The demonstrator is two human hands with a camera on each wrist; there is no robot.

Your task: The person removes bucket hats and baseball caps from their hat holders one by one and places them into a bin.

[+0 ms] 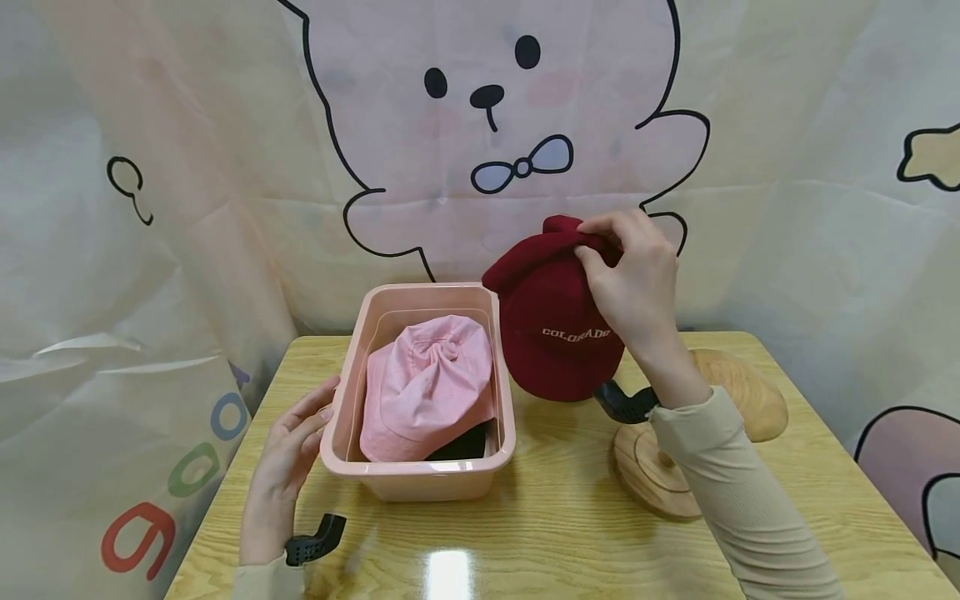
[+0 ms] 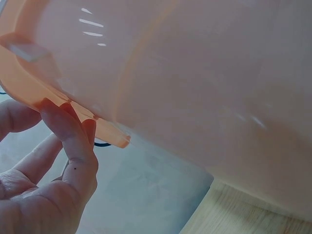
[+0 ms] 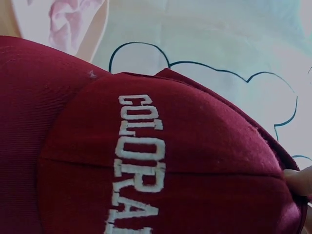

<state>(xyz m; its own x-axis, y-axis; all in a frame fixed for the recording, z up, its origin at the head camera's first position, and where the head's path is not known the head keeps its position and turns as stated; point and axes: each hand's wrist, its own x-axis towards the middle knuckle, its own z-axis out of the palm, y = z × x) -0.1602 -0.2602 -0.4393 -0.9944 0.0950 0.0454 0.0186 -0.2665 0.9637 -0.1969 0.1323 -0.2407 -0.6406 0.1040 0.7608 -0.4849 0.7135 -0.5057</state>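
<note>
My right hand (image 1: 637, 271) pinches the top of a dark red cap (image 1: 558, 325) between thumb and fingers, holding it upright beside the bin. White letters (image 3: 141, 163) reading COLORADO run across its front, which fills much of the right wrist view. A pink plastic bin (image 1: 427, 468) stands on the table, and my left hand (image 1: 288, 446) rests its fingertips against the outside of its left rim. In the left wrist view those fingers (image 2: 68, 131) reach under the rim lip. Inside the bin lies a pink cap (image 1: 431, 383), with something black (image 1: 461, 443) partly showing beneath it.
Behind my right forearm stand a round wooden base (image 1: 652, 475) and a rounded wooden piece (image 1: 738, 392). The wooden table (image 1: 555, 533) reaches back to a hanging cloth (image 1: 495, 233) printed with a cartoon bear. A black wrist mount (image 1: 315, 542) sits at each cuff.
</note>
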